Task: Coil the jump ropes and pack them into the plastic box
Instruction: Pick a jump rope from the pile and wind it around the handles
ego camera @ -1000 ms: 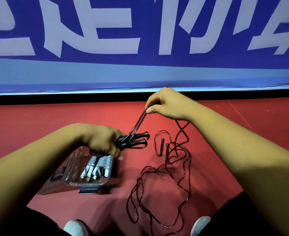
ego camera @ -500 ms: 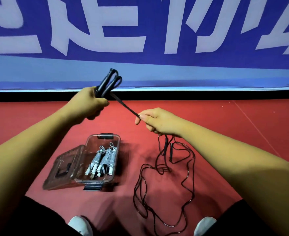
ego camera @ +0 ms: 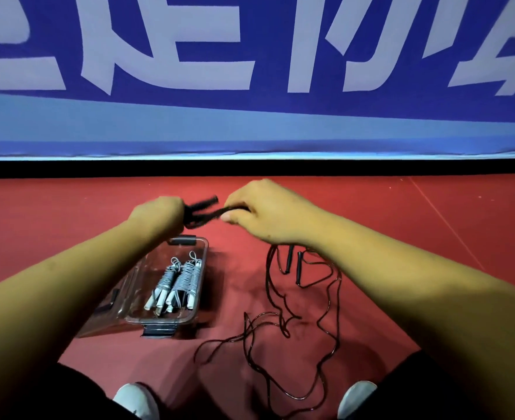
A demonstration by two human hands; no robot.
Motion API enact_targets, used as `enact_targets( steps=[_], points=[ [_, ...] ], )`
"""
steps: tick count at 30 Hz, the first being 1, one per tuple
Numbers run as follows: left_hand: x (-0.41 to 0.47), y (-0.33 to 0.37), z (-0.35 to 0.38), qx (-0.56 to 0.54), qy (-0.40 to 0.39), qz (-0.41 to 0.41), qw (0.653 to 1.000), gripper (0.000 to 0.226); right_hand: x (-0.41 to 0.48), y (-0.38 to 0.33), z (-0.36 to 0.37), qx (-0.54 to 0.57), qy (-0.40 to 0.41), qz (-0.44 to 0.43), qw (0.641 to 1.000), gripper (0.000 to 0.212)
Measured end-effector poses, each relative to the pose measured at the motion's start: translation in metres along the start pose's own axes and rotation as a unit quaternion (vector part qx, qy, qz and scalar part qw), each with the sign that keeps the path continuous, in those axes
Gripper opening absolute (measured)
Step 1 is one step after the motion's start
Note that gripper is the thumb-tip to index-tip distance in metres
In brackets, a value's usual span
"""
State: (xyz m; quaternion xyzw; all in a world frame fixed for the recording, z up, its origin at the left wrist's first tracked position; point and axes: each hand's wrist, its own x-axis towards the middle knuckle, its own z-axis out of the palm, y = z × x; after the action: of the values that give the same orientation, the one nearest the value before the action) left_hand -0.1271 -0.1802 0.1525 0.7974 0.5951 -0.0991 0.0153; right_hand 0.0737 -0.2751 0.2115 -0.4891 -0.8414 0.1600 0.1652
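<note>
My left hand (ego camera: 156, 216) grips the two black handles of a black jump rope (ego camera: 203, 206) above the far end of the clear plastic box (ego camera: 203, 256). My right hand (ego camera: 262, 212) pinches that rope's cord close to the handles. The cord runs down under my right wrist and lies in loose tangles (ego camera: 280, 328) on the red floor. Another pair of black handles (ego camera: 292, 263) lies on the floor below my right wrist. Inside the box sit coiled grey-white jump ropes (ego camera: 177, 283).
The box's clear lid (ego camera: 110, 304) lies open on its left side. A blue banner with white lettering (ego camera: 250, 71) stands along the back of the red floor. My white shoes (ego camera: 135, 400) and dark trouser legs frame the bottom edge.
My left hand has come down from in front of the banner to just above the box. My right hand has moved up to the handles, so both hands are now close together.
</note>
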Motion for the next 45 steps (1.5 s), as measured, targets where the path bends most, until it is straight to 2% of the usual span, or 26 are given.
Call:
enact_targets(
  steps=[3,8,10,13,16,20,22,25,27,29,30,32,33,36,41,45],
  points=[
    [-0.019,0.030,0.011,0.081,-0.083,0.088,0.989,0.026,0.002,0.017,-0.007,-0.016,0.048,0.038,0.998,0.023],
    [-0.049,0.071,0.001,0.097,-0.095,0.217,0.967,0.024,0.007,0.051,-0.012,-0.009,0.077,0.103,0.992,0.023],
    [-0.057,0.077,-0.006,0.045,-0.115,0.250,0.960,0.028,0.006,0.064,-0.014,-0.009,0.076,0.122,0.990,0.023],
    [-0.063,0.073,-0.018,-0.124,-0.102,0.271,0.949,0.044,0.003,0.078,-0.018,0.013,0.080,0.144,0.986,0.023],
    [-0.069,0.069,-0.030,-0.260,-0.078,0.295,0.916,0.042,0.000,0.081,-0.015,0.061,0.053,0.163,0.983,0.027],
    [-0.072,0.065,-0.033,-0.356,-0.048,0.248,0.900,0.039,-0.006,0.073,0.005,0.115,-0.044,0.160,0.980,0.028],
    [-0.067,0.058,-0.035,-0.416,-0.032,0.198,0.887,0.029,-0.007,0.067,0.015,0.184,-0.053,0.203,0.960,0.027],
    [-0.051,0.045,-0.036,-0.488,0.001,0.119,0.865,0.027,-0.005,0.056,0.020,0.242,-0.084,0.240,0.936,0.029],
    [-0.041,0.035,-0.035,-0.493,0.042,0.086,0.865,0.026,-0.004,0.045,0.018,0.260,-0.116,0.224,0.932,0.030],
    [-0.033,0.028,-0.033,-0.511,0.073,0.056,0.855,0.018,-0.003,0.032,0.014,0.262,-0.123,0.201,0.936,0.030],
    [-0.031,0.025,-0.033,-0.518,0.088,0.045,0.849,0.021,-0.003,0.026,0.013,0.255,-0.120,0.188,0.941,0.030],
    [-0.028,0.022,-0.033,-0.507,0.109,0.061,0.853,0.038,-0.003,0.016,0.009,0.225,-0.109,0.162,0.955,0.032],
    [-0.027,0.020,-0.032,-0.476,0.116,0.080,0.868,0.040,-0.002,0.012,0.008,0.205,-0.105,0.148,0.962,0.032],
    [-0.023,0.018,-0.031,-0.351,0.128,0.096,0.923,0.023,-0.005,0.005,0.005,0.129,-0.091,0.106,0.982,0.034],
    [-0.026,0.027,-0.024,-0.189,0.041,0.084,0.978,0.019,-0.009,0.004,0.004,0.028,-0.093,0.049,0.994,0.025],
    [-0.039,0.049,-0.023,-0.078,-0.030,0.159,0.984,0.028,-0.006,0.008,-0.001,-0.036,-0.036,0.061,0.997,0.013]
  ],
)
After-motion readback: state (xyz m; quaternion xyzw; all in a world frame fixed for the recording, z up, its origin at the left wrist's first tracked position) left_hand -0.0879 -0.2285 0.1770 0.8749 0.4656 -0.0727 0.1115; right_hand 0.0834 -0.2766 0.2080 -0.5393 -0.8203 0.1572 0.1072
